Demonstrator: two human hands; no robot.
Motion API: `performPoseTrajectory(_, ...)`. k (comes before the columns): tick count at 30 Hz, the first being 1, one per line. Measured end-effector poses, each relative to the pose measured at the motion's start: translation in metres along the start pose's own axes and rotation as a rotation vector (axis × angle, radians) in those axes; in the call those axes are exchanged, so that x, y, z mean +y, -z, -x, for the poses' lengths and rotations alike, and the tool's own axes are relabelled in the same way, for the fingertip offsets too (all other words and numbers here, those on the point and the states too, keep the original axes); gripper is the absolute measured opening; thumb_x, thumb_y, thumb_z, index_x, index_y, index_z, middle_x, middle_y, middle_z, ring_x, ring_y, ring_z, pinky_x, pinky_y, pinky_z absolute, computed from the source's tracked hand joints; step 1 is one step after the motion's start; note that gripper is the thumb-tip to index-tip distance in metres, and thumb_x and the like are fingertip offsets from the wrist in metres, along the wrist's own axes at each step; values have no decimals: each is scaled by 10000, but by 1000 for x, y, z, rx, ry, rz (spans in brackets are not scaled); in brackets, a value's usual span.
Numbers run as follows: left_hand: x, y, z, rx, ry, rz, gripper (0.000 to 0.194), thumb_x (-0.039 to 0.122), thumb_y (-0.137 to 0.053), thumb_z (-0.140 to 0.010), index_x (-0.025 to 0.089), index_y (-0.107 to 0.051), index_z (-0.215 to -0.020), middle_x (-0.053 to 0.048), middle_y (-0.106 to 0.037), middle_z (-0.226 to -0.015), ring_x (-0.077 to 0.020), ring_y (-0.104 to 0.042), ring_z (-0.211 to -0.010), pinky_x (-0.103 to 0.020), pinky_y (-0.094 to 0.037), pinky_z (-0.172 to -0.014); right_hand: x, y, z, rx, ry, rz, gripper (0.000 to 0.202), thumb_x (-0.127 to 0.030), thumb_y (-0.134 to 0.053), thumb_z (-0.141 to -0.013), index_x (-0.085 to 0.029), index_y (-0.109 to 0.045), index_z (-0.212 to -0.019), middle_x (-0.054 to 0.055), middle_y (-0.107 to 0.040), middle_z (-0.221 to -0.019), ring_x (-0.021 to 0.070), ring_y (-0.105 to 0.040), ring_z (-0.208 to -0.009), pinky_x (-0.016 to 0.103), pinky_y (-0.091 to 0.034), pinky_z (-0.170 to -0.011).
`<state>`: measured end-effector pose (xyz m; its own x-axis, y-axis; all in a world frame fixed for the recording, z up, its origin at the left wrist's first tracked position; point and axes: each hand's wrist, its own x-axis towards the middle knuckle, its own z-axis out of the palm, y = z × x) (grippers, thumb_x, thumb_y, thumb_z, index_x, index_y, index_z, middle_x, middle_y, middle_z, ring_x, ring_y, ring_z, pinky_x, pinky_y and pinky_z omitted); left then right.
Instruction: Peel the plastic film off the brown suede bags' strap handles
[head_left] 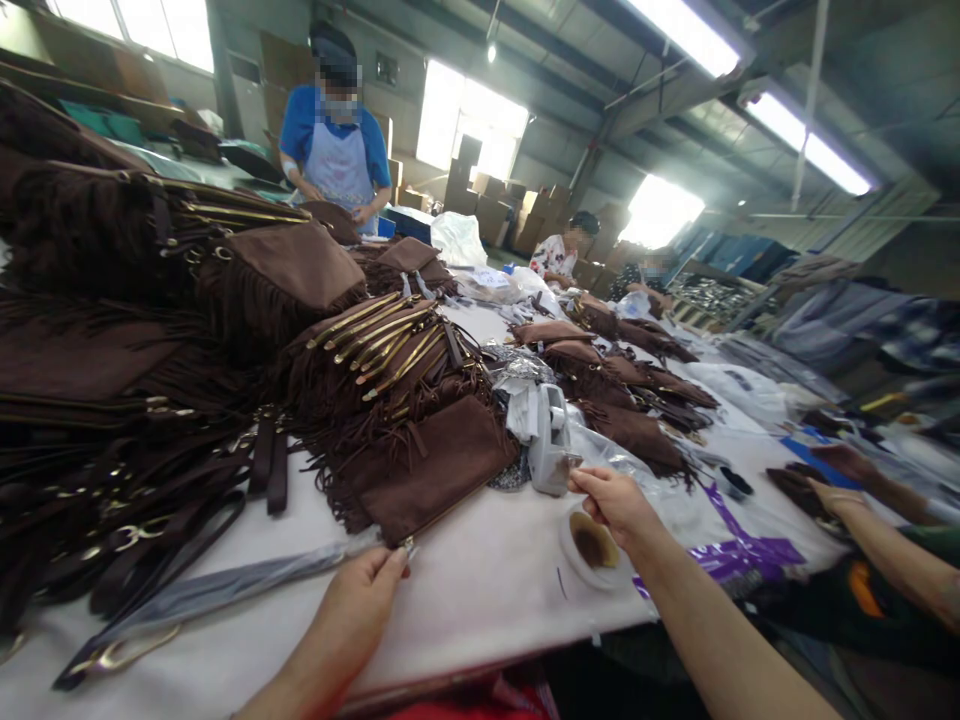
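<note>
A dark strap in clear plastic wrap (247, 585) lies across the white table, its metal hook at the lower left. My left hand (364, 590) is closed on the wrap's near end, beside the zipped edge of a brown fringed bag (435, 465). At the front of a grey tape dispenser (550, 445), my right hand (619, 505) pinches the end of the tape at the cutting edge; the tape itself is barely visible. Just below that hand stands a white bowl (589, 548) with something brown inside.
Brown fringed bags (390, 340) with gold zips are piled behind, and loose dark straps (150, 530) lie at the left. Purple tape (750, 553) lies at right. A co-worker's hand (832, 497) holds a brown item there. Another person (335, 150) stands across the table.
</note>
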<state>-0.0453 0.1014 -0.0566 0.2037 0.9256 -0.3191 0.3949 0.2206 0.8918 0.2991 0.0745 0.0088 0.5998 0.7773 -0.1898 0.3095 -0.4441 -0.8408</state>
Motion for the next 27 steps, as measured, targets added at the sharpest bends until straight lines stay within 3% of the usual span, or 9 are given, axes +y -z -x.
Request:
performPoseTrajectory(4, -1, -2, -1, 15, -17, 6, 356, 466, -478, -795, 191, -654, -654, -32, -639, -649, -247, -600, -715, -307, -408, -653, 1, -4, -14, 62, 36, 182, 199, -339, -559, -698, -159, -613, -634, 49, -637, -617, 92, -377, -398, 246, -249, -400)
performPoseTrajectory(9, -6, -5, 6, 24, -73, 0, 354, 451, -469, -829, 185, -632, -664, -32, -640, -661, -222, -582, -701, -299, -389, -649, -10, 6, -23, 104, 158, 448, 149, -138, -601, -606, -189, -596, -466, 25, -541, -484, 164, -489, -564, 274, -285, -528)
performPoseTrajectory(12, -9, -8, 13, 27, -136, 6, 342, 420, -453, -866, 179, -606, -677, -14, -596, -648, -185, -538, -670, -277, -361, -617, -13, 7, -10, 68, 262, 658, 169, -129, -597, -644, -196, -627, -492, 51, -605, -548, 194, -540, -630, 297, -323, -595)
performPoseTrajectory(14, -11, -10, 17, 32, -181, -3, 334, 405, -446, -889, 181, -576, -677, 1, -559, -635, -162, -503, -645, -265, -338, -596, -19, 0, 8, -30, 335, 720, 135, -182, -601, -700, -201, -697, -608, 56, -669, -637, 200, -576, -664, 302, -365, -636)
performPoseTrajectory(17, -12, -12, 22, 46, -241, -47, 317, 373, -437, -917, 190, -524, -674, 9, -534, -636, -141, -468, -621, -259, -317, -582, -34, -27, 49, -350, 350, 547, 191, -326, -576, -787, -206, -723, -763, 29, -685, -672, 167, -574, -618, 277, -407, -605)
performPoseTrajectory(20, -11, -12, 27, 54, -292, -118, 294, 333, -425, -935, 197, -504, -687, 3, -534, -638, -139, -462, -610, -265, -315, -580, -50, -70, 87, -676, 215, 286, 275, -409, -561, -802, -180, -664, -691, 12, -639, -620, 114, -487, -511, 238, -367, -500)
performPoseTrajectory(24, -10, -11, 30, 71, -378, -224, 271, 286, -404, -949, 195, -536, -731, -17, -577, -673, -146, -487, -612, -278, -329, -594, -51, -125, 106, -803, 29, 73, 318, -453, -601, -770, -159, -619, -652, -15, -571, -535, 69, -390, -432, 203, -267, -413)
performPoseTrajectory(27, -11, -11, 31, 83, -416, -286, 262, 264, -399, -952, 191, -555, -755, -37, -611, -710, -157, -526, -638, -282, -355, -614, -45, -147, 102, -814, -80, 6, 320, -448, -635, -748, -162, -573, -616, -32, -544, -492, 46, -331, -378, 194, -193, -370)
